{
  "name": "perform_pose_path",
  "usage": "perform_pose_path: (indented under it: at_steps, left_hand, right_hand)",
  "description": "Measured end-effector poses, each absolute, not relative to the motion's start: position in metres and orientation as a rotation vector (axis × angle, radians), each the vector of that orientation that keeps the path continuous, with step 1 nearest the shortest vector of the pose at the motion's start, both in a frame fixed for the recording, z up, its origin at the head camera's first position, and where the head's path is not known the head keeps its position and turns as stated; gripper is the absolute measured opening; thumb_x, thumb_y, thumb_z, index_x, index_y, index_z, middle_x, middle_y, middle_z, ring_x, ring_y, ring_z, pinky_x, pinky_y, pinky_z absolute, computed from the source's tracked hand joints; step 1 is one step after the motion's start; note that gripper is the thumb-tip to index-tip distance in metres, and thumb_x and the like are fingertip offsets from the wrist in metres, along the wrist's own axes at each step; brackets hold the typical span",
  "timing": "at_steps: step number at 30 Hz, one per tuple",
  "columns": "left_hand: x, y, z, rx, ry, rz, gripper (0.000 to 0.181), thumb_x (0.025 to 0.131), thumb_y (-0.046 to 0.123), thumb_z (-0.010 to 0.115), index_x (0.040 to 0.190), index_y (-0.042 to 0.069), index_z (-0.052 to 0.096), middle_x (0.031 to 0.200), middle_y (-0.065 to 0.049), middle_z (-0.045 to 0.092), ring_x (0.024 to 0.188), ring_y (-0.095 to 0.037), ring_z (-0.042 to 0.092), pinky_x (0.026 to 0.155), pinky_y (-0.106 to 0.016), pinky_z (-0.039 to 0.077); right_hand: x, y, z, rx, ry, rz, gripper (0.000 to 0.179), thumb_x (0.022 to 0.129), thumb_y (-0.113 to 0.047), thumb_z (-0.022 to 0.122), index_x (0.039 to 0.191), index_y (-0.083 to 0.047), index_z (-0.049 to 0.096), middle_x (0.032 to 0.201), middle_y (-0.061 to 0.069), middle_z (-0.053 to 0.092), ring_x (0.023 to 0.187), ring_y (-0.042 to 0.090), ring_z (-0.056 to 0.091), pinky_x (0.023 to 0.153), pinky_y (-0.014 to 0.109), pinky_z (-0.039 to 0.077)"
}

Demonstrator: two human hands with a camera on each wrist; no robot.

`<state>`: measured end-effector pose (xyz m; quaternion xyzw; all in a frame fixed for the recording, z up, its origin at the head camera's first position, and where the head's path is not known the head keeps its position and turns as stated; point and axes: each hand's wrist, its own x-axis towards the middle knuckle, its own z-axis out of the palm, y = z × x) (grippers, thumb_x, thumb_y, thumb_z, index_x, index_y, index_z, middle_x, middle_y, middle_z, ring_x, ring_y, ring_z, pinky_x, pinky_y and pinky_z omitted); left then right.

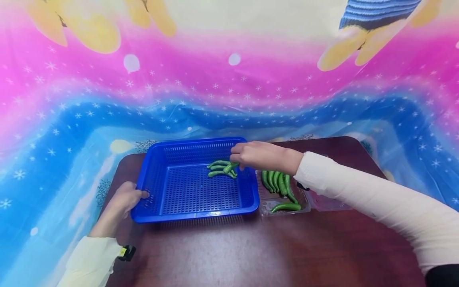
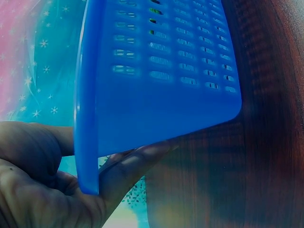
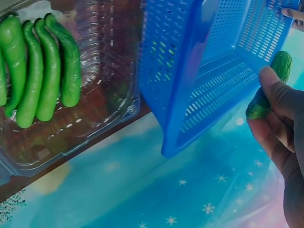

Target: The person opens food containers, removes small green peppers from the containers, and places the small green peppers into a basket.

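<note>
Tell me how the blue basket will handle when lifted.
The blue basket is probably light for its size, being slotted all over. It looks fairly stiff: no sag shows where the left hand grips it. The green peppers lying inside could slide if it tilts.

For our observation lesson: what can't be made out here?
Head: upper end of the held pepper, behind the right hand.
Head: part of the pink plastic item, behind the right sleeve.
Left wrist: peppers inside, mostly hidden by the blue basket.
Right wrist: leftmost pepper, cut by left edge.
</note>
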<state>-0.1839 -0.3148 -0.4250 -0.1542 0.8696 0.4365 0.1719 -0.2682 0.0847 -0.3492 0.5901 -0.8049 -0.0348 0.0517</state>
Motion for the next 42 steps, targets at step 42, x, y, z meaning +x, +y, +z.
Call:
perform_pose_path:
  at_steps: [42]
  left_hand:
    - [-0.184,-0.313,-0.426,-0.445,2.472,1.224,0.049,0.100,0.002,0.050,0.135,-0.029,0.037,0.121,-0.045,0.059,0.098,-0.050,0.071,0.081,-0.056,0.063]
  right_hand:
    - [-0.290,-0.036,-0.393,1.529,-3.030,-0.291,0.027,0.104,-0.030,0.059,0.110,-0.009,0.076,0.102,0.008,0.077,0.079,0.017,0.066,0.078,0.032,0.060]
